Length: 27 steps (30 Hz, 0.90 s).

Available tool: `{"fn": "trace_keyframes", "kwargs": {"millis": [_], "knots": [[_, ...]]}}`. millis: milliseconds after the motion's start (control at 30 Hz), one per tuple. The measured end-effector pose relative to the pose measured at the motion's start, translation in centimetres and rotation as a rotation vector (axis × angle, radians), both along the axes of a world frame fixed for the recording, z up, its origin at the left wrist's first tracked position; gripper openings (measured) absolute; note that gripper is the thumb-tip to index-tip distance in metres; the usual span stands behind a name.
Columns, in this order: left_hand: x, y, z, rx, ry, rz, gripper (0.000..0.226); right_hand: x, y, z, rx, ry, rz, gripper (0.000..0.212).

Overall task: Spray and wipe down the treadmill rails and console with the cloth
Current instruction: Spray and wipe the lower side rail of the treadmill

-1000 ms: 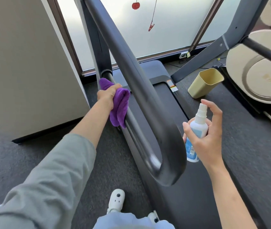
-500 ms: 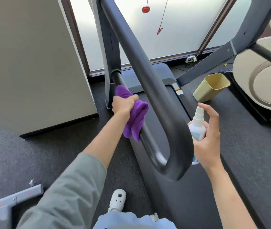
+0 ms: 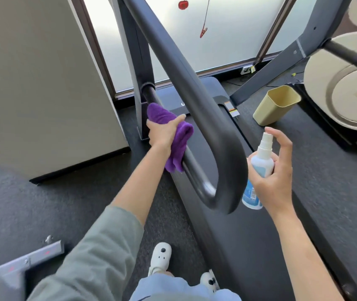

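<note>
Left hand (image 3: 162, 132) clamps the folded purple terry cloth (image 3: 176, 137) round the lower black tube of the looped treadmill rail (image 3: 197, 101). Right hand (image 3: 275, 179) grips the white-and-blue plastic spray bottle (image 3: 259, 170), just right of the loop, forefinger raised over the nozzle.

Risks:
- bunched cloth probably misses the tube's underside
- spray could drift onto the belt

Bottle label unreadable.

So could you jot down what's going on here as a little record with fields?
Activity: wiping a treadmill rail
Left hand: grips the purple cloth, wrapped around the lower rail
Right hand: holds the spray bottle, nozzle up, forefinger raised above the nozzle
Upper rail: thick dark bar curving down into the lower one
Nearby: beige bin on the treadmill deck
Feet: white shoes on the dark floor
</note>
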<state>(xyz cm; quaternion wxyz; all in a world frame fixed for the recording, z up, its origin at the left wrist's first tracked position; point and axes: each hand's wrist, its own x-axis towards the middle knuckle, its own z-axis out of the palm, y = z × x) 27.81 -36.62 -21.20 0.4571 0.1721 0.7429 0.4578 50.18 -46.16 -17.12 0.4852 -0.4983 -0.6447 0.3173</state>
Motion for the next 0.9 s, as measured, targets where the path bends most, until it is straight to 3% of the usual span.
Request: {"fn": "trace_keyframes", "kwargs": {"millis": [100,167,267,300,367,433,467,500,533,633,733,833,900], "knots": [[2.7,-4.4,0.2,0.059,-0.319,0.068,0.100,0.8,-0.5,-0.1,-0.010,0.010,0.035,0.072],[4.3,-6.7,0.4,0.046,-0.393,0.067,0.079,1.6,-0.8,-0.1,-0.009,-0.003,0.078,0.071],[6.4,-9.8,0.6,0.065,-0.441,0.080,0.082,3.0,-1.3,-0.1,0.008,-0.011,0.156,0.071],[7.3,-11.2,1.2,0.072,-0.494,0.027,0.075,3.8,-1.7,0.1,0.015,-0.014,0.184,0.071],[8.5,-13.2,2.1,0.103,-0.723,-0.176,0.030,4.7,-2.0,0.1,0.025,-0.012,0.211,0.071],[10.3,-15.4,2.1,0.160,-0.756,-0.033,0.029,5.8,-2.5,0.2,0.027,-0.003,0.239,0.071],[11.2,-16.1,1.5,0.199,-0.723,0.128,0.013,6.4,-2.8,0.3,0.029,-0.004,0.257,0.073],[12.2,-16.8,1.3,0.274,-0.720,0.273,0.019,6.9,-3.1,0.4,0.033,-0.004,0.276,0.073],[13.3,-17.4,1.2,0.313,-0.677,0.384,0.038,7.4,-3.4,0.4,0.040,-0.007,0.294,0.074],[16.8,-18.1,1.9,0.395,-0.524,0.546,0.061,8.6,-4.2,0.6,0.055,-0.017,0.339,0.073],[19.0,-18.4,3.0,0.527,-0.274,0.633,0.053,9.6,-4.8,0.8,0.060,-0.015,0.339,0.074],[19.5,-18.1,4.0,0.626,0.151,0.591,0.048,10.1,-5.4,0.8,0.066,-0.011,0.345,0.073],[18.7,-17.6,5.0,0.622,0.328,0.562,0.052,10.3,-5.7,0.7,0.069,-0.002,0.350,0.073]]}}
